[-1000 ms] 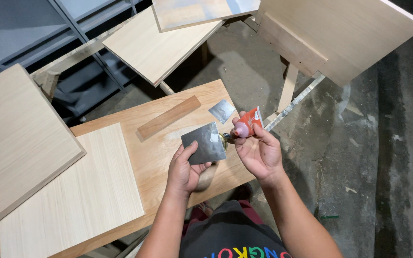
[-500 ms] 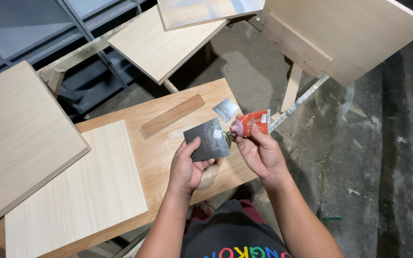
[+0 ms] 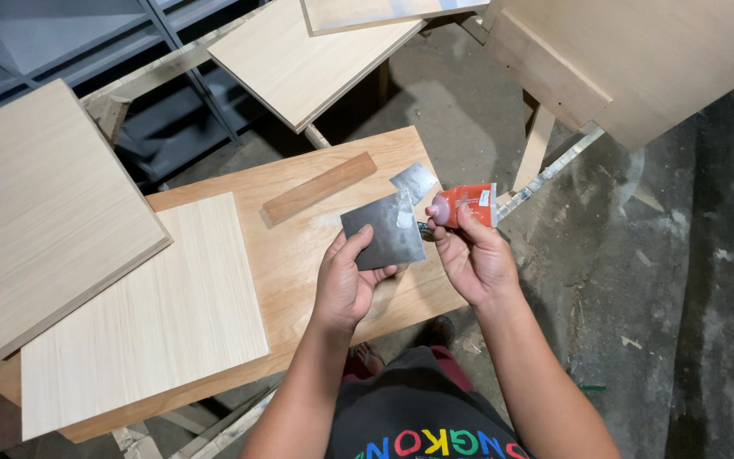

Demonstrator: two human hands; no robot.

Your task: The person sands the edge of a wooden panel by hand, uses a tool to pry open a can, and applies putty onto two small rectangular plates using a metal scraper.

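head view: left hand pinches a grey metal scraper plate over the wooden board. right hand squeezes an orange tube, its nozzle touching the plate's right edge. a wooden strip lies nearby.

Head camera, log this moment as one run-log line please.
left hand: holds grey metal sheet | right hand: holds red tube, nozzle at sheet | beneath: wooden board | nearby: wood strip
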